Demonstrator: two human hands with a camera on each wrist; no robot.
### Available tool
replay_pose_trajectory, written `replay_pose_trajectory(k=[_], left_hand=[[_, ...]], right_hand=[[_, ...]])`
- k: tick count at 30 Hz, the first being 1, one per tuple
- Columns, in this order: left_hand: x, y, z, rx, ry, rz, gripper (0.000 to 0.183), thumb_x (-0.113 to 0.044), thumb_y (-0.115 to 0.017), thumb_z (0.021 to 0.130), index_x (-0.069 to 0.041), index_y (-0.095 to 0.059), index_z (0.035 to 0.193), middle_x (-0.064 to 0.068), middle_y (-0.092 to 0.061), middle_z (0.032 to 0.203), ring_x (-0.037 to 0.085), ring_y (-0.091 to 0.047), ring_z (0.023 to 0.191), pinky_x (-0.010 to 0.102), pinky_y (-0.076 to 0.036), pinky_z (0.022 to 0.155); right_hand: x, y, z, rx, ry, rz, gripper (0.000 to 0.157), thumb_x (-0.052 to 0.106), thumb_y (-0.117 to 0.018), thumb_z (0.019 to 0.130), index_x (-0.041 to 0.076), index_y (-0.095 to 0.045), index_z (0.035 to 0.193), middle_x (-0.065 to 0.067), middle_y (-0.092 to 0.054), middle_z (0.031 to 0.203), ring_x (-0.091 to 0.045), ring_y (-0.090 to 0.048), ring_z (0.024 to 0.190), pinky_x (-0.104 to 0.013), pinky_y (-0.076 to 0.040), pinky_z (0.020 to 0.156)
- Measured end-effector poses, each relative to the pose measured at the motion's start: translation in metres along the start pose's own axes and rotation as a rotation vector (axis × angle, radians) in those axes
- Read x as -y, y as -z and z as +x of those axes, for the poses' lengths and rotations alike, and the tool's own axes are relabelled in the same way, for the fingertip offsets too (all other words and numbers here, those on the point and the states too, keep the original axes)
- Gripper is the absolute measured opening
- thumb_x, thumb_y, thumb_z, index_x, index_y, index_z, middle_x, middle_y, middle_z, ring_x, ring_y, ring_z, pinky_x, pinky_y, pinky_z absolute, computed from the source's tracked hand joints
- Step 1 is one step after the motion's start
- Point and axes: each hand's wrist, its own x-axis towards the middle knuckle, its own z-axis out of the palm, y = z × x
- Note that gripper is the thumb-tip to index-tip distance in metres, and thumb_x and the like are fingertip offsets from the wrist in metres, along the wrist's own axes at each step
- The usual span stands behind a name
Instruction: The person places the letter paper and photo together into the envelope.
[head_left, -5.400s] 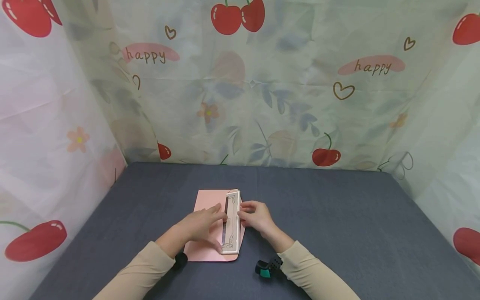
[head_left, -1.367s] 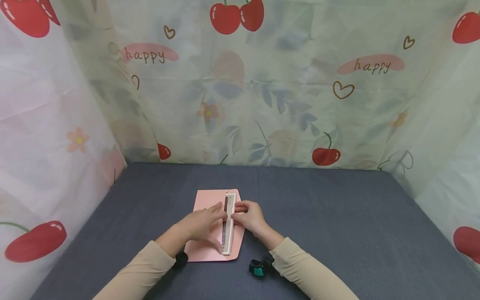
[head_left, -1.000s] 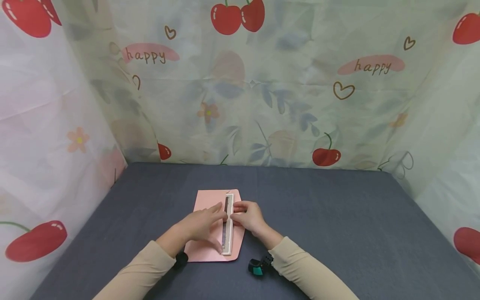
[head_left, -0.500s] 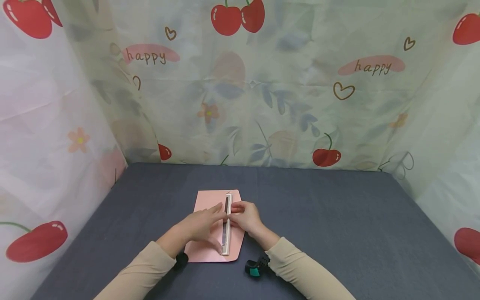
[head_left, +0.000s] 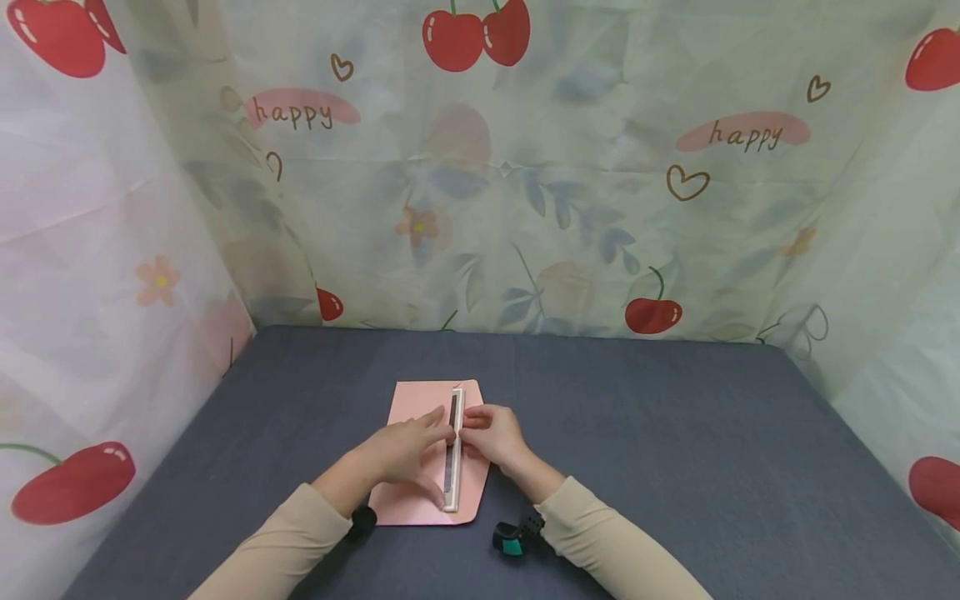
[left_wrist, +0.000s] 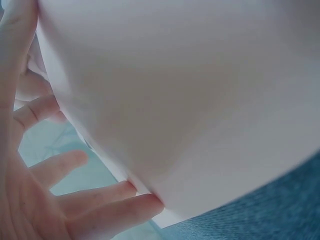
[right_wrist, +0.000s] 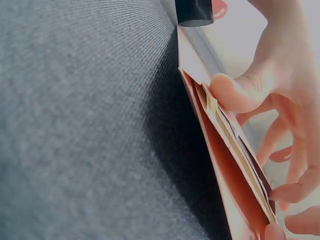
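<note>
A pink envelope (head_left: 408,400) lies on the table, its mouth facing right. A pale card (head_left: 452,500) shows as a narrow strip at that mouth, the rest hidden inside. In the right wrist view the card (right_wrist: 235,142) shows layered edges with dark curling print. My left hand (head_left: 401,450) spreads over the envelope, thumb and fingers touching its mouth edge; in the left wrist view its straight fingers (left_wrist: 115,210) reach the edge of the pale panel. My right hand (head_left: 495,435) pinches the card's outer edge near its middle.
Dark blue-grey cloth covers the table (head_left: 637,433). A black wrist device with a green patch (head_left: 512,542) sits by the right sleeve, another black one (head_left: 363,521) by the left. Patterned curtains (head_left: 525,208) close off the back and sides.
The card has slid left into the envelope, from a wide printed panel to a narrow strip. My right hand has moved left with it; my left hand has stayed in place.
</note>
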Motion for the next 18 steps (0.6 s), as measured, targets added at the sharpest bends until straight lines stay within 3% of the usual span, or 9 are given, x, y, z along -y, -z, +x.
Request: replay_pose_trajectory(k=[13, 18], left_hand=[[0.0009, -0.0009, -0.0002, -0.008, -0.010, 0.015, 0.086, -0.066, -0.075, 0.056, -0.023, -0.050, 0.126, 0.015, -0.023, 0.155, 0.044, -0.041, 0.130, 0.054, -0.040, 0.098], [0.0015, -0.0019, -0.0006, -0.020, -0.018, 0.027, 0.093, -0.067, -0.074, 0.055, -0.023, -0.046, 0.132, 0.015, -0.024, 0.154, 0.044, -0.044, 0.128, 0.054, -0.042, 0.096]], right_hand=[[0.0016, 0.0015, -0.0018, 0.026, 0.026, -0.006, 0.033, 0.001, -0.066, 0.082, -0.005, -0.060, 0.113, -0.021, -0.067, 0.103, -0.014, -0.066, 0.076, -0.027, -0.056, 0.062], [0.0021, 0.0000, -0.0015, 0.035, 0.036, 0.000, 0.032, 0.000, -0.065, 0.082, -0.006, -0.061, 0.112, -0.023, -0.067, 0.104, -0.016, -0.067, 0.079, -0.028, -0.056, 0.063]])
